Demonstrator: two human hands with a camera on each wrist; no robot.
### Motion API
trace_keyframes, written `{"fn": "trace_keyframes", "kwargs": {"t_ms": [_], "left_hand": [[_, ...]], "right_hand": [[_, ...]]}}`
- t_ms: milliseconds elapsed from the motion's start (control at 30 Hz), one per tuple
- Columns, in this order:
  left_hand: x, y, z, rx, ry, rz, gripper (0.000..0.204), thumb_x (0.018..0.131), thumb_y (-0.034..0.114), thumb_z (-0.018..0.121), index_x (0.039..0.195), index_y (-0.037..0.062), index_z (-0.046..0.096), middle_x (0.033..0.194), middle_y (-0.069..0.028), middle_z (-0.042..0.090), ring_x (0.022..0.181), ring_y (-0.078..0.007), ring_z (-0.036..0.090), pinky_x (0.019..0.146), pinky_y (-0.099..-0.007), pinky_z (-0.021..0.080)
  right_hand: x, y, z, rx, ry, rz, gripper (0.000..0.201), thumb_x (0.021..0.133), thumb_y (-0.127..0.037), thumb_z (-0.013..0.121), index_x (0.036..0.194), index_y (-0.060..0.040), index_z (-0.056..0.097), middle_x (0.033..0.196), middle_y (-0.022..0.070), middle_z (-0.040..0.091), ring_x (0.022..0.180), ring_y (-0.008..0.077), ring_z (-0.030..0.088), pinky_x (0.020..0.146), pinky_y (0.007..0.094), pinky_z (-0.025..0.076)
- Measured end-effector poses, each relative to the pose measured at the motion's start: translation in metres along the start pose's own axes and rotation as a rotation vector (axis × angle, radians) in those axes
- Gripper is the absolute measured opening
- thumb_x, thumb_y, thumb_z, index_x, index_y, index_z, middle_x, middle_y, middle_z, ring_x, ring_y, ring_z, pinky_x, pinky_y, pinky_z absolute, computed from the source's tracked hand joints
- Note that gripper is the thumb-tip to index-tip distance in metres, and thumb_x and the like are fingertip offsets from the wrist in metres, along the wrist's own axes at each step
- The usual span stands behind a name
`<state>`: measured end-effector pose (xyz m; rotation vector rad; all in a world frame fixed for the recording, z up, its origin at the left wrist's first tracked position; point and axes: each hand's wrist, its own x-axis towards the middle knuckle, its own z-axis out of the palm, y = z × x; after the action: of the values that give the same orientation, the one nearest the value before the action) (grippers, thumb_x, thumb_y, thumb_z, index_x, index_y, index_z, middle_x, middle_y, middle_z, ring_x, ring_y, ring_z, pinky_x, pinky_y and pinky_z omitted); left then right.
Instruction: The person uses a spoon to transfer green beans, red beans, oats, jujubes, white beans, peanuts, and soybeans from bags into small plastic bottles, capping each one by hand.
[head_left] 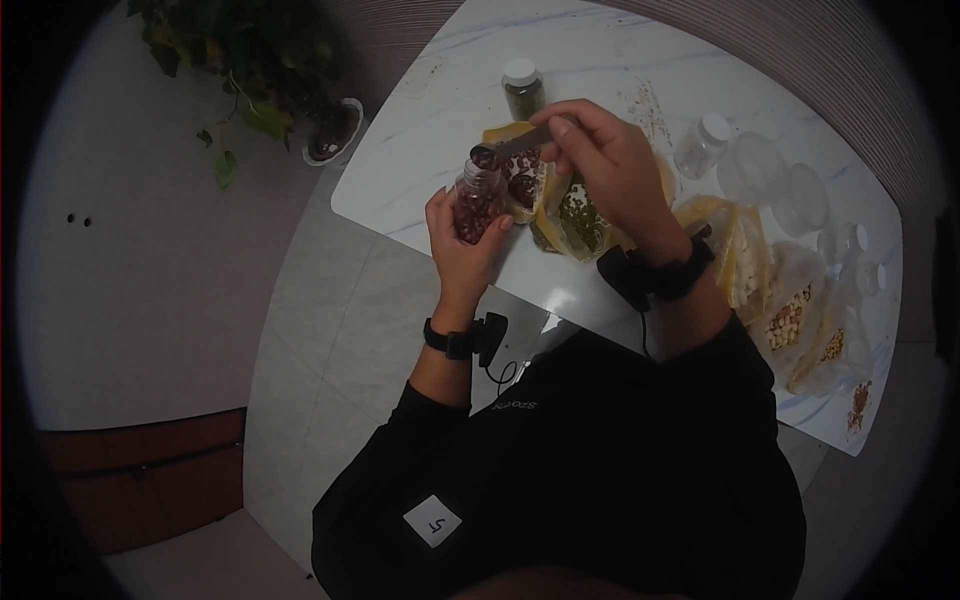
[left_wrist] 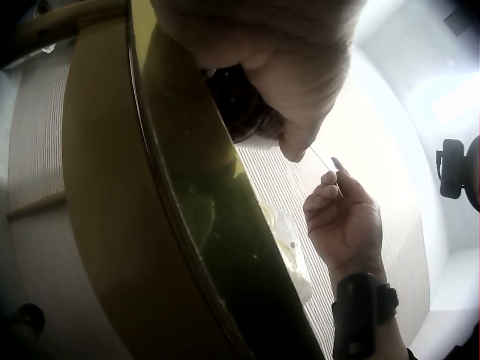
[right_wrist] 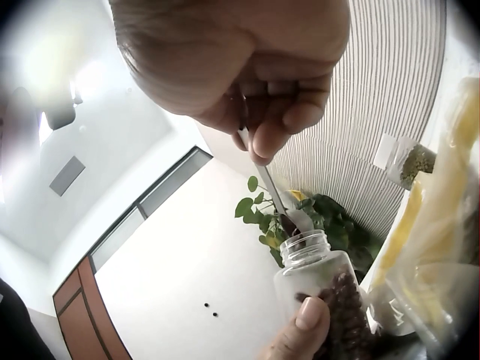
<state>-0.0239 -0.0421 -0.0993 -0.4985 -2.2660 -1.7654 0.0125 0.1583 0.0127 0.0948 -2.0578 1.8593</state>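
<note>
Two hands, head view: my left fingers [head_left: 437, 212] grip the jar [head_left: 477, 208] by the counter's [head_left: 395, 170] near-left edge; right fingers [head_left: 588, 113] pinch the spoon [head_left: 522, 143]. Left-wrist view: jar mostly hidden. Right-wrist view: spoon at narrow mouth; any wobble could scatter beans [right_wrist: 346, 315].

We see a clear jar [right_wrist: 289, 289] with a smooth, glossy body, glass or hard plastic we cannot tell, around dark red beans [right_wrist: 346, 304] with a slight sheen, and a spoon [right_wrist: 268, 178] whose slim, smooth handle shines like metal. Under them we find a glossy, marble-look tabletop [head_left: 400, 150], with thin, crinkled, see-through plastic bags [head_left: 797, 318] and smooth, clear plastic tubs [head_left: 800, 200]. Around these we make out a finely ribbed wall [right_wrist: 397, 67], matt black cloth sleeves [head_left: 738, 375], a paper-like white label [head_left: 433, 521] and a wood-look, reddish-brown cabinet [head_left: 150, 490].
</note>
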Motion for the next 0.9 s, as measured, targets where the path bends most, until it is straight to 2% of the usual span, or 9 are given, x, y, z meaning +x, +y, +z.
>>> {"fn": "trace_keyframes", "kwargs": {"t_ms": [167, 233, 333, 433, 533, 567, 633, 733, 900], "left_hand": [[0.000, -0.008, 0.000, -0.056, 0.003, -0.005, 0.066, 0.071, 0.027, 0.085, 0.124, 0.0029, 0.053, 0.131, -0.0156, 0.042, 0.115, -0.0263, 0.051, 0.097, -0.0343, 0.043], [0.000, -0.008, 0.000, -0.071, 0.012, -0.021, 0.066, 0.071, 0.026, 0.084, 0.124, 0.0032, 0.053, 0.130, -0.0158, 0.042, 0.116, -0.0265, 0.050, 0.098, -0.0346, 0.042], [0.000, -0.011, 0.000, -0.072, 0.021, -0.009, 0.065, 0.071, 0.027, 0.084, 0.124, 0.0032, 0.054, 0.130, -0.0161, 0.043, 0.116, -0.0269, 0.050, 0.098, -0.0350, 0.042], [0.000, -0.004, 0.000, -0.054, 0.018, -0.008, 0.065, 0.072, 0.028, 0.084, 0.123, 0.0031, 0.054, 0.129, -0.0160, 0.043, 0.116, -0.0271, 0.050, 0.098, -0.0351, 0.041], [0.000, -0.005, 0.000, -0.061, 0.020, -0.003, 0.065, 0.072, 0.029, 0.083, 0.123, 0.0031, 0.054, 0.128, -0.0157, 0.043, 0.115, -0.0270, 0.050, 0.098, -0.0350, 0.041], [0.000, -0.007, 0.000, -0.060, 0.021, -0.004, 0.065, 0.072, 0.029, 0.083, 0.123, 0.0031, 0.054, 0.128, -0.0157, 0.043, 0.115, -0.0270, 0.050, 0.098, -0.0350, 0.041], [0.000, -0.010, 0.000, -0.050, 0.022, 0.008, 0.065, 0.072, 0.029, 0.083, 0.123, 0.0031, 0.054, 0.128, -0.0157, 0.043, 0.116, -0.0273, 0.050, 0.099, -0.0352, 0.041], [0.001, -0.005, -0.001, -0.047, 0.005, -0.011, 0.066, 0.071, 0.030, 0.084, 0.123, 0.0032, 0.054, 0.130, -0.0164, 0.043, 0.117, -0.0282, 0.049, 0.099, -0.0357, 0.040], [0.000, -0.009, -0.001, -0.037, 0.017, -0.015, 0.066, 0.071, 0.031, 0.084, 0.123, 0.0034, 0.054, 0.131, -0.0169, 0.043, 0.118, -0.0290, 0.049, 0.100, -0.0362, 0.040]], "right_hand": [[-0.002, 0.000, 0.003, -0.176, -0.019, -0.248, 0.022, 0.098, -0.016, 0.051, 0.110, -0.0036, 0.065, 0.079, 0.0035, 0.065, 0.071, 0.0074, 0.058, 0.065, 0.0216, 0.047], [-0.001, 0.001, 0.003, -0.185, 0.085, -0.253, 0.019, 0.095, -0.015, 0.055, 0.105, -0.0019, 0.065, 0.087, 0.0107, 0.067, 0.071, 0.0202, 0.065, 0.063, 0.0301, 0.050], [0.005, 0.023, 0.000, -0.336, 0.079, -0.231, 0.019, 0.094, -0.014, 0.054, 0.103, -0.0021, 0.065, 0.090, 0.0146, 0.067, 0.073, 0.0289, 0.065, 0.067, 0.0356, 0.050], [0.003, 0.045, -0.002, -0.605, 0.035, -0.241, 0.019, 0.094, -0.016, 0.052, 0.100, -0.0026, 0.064, 0.089, 0.0169, 0.066, 0.076, 0.0362, 0.062, 0.069, 0.0403, 0.049], [0.003, 0.042, -0.002, -0.570, -0.034, -0.140, 0.020, 0.094, -0.019, 0.051, 0.097, -0.0033, 0.064, 0.084, 0.0172, 0.066, 0.076, 0.0392, 0.061, 0.068, 0.0431, 0.049], [0.003, 0.042, -0.001, -0.569, -0.036, -0.140, 0.020, 0.094, -0.019, 0.051, 0.097, -0.0033, 0.064, 0.084, 0.0172, 0.066, 0.076, 0.0392, 0.061, 0.068, 0.0431, 0.049], [0.004, 0.043, 0.000, -0.521, -0.093, -0.028, 0.021, 0.095, -0.015, 0.050, 0.099, 0.0009, 0.063, 0.075, 0.0120, 0.065, 0.067, 0.0223, 0.063, 0.066, 0.0321, 0.050], [0.004, 0.049, 0.003, -0.295, -0.155, 0.167, 0.021, 0.095, -0.016, 0.050, 0.098, 0.0005, 0.063, 0.072, 0.0081, 0.065, 0.064, 0.0152, 0.062, 0.062, 0.0286, 0.049], [0.008, 0.051, -0.002, -0.148, -0.088, 0.280, 0.022, 0.096, -0.017, 0.049, 0.099, -0.0006, 0.063, 0.071, 0.0035, 0.063, 0.061, 0.0086, 0.058, 0.058, 0.0235, 0.047]]}}
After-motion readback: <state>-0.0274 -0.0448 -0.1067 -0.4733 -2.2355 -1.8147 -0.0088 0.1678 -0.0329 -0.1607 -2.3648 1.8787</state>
